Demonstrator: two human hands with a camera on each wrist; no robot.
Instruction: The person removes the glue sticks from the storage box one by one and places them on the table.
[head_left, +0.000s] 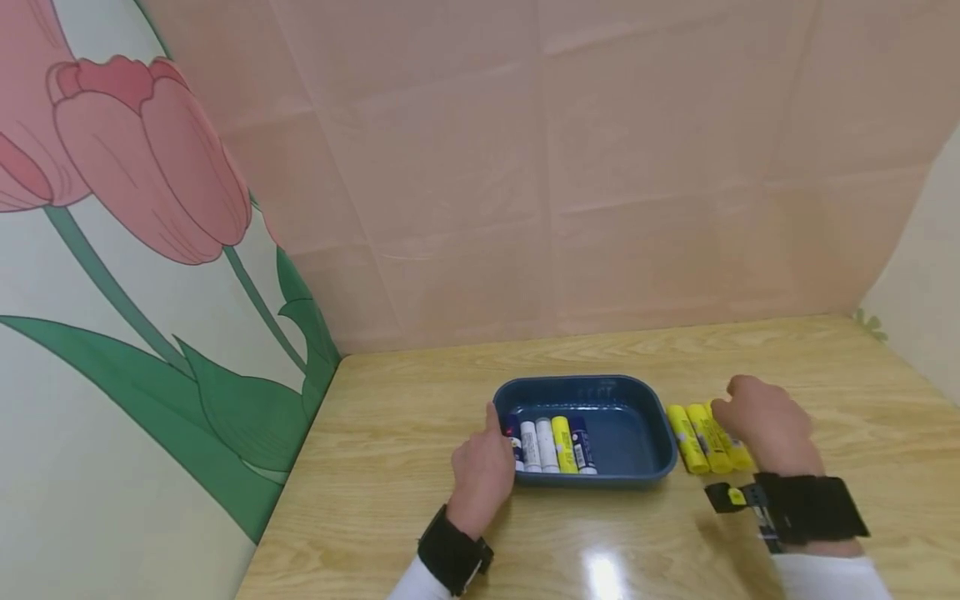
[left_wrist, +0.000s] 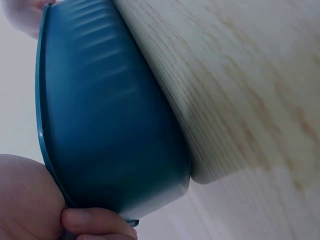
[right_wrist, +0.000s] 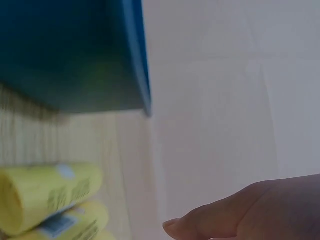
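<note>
On the table (head_left: 420, 400), left hand (head_left: 483, 471) steadies the tray (head_left: 633, 387), fingers clamped on its rim; right hand (head_left: 765, 429), fingers loosely curled, should pinch 1 yellow glue stick (head_left: 686, 437) cleanly.

Blue tray (left_wrist: 105, 115) on the wooden table (left_wrist: 240, 75), left-hand fingers (left_wrist: 95, 222) against its rim.

Labels on the glue sticks (head_left: 708, 437) are unreadable

Bare wooden tabletop (head_left: 420, 392) is lying open behind and left of the blue plastic tray (head_left: 645, 408) — yellow glue sticks (head_left: 701, 437) are crowding its right side.
</note>
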